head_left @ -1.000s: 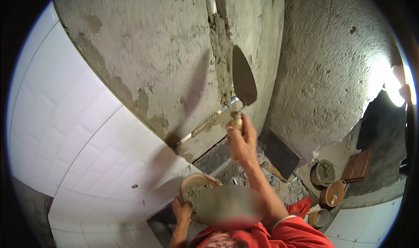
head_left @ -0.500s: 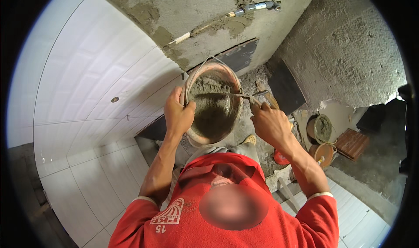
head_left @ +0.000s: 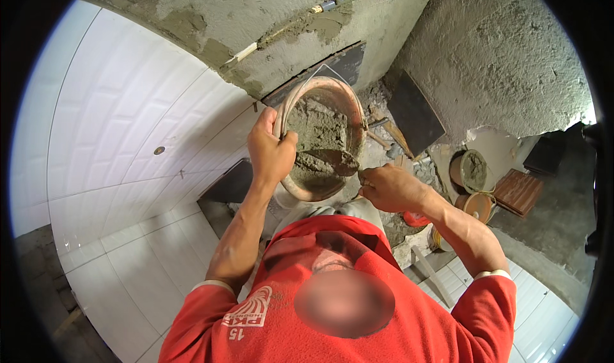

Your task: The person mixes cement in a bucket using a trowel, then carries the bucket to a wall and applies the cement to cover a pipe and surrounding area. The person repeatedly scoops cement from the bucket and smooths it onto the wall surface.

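Note:
A bucket (head_left: 355, 107) with a pinkish, mortar-smeared rim hangs tilted in front of me, its wire handle raised over the far side. My left hand (head_left: 271, 151) is closed on its left rim, thumb over the edge. Inside sits wet grey mortar (head_left: 320, 123), heaped toward the far side. My right hand (head_left: 391, 187), just outside the near right rim, is closed round the handle of a trowel (head_left: 345, 163). Mortar coats the trowel's blade, which reaches into the bucket; the handle is mostly hidden by my fingers.
White tiles (head_left: 128, 114) cover the left wall; rough cement walls (head_left: 492, 62) stand ahead and right. Dark tiles (head_left: 412, 114) lean at the corner near rubble and a hammer-like tool. To the right are a mortar-filled bucket (head_left: 455, 171), another round container and stacked brown tiles (head_left: 519, 193).
My right hand has drawn the trowel nearer to me, from the middle of the bucket to its near part. The bucket has shifted slightly to the right in view with my left hand.

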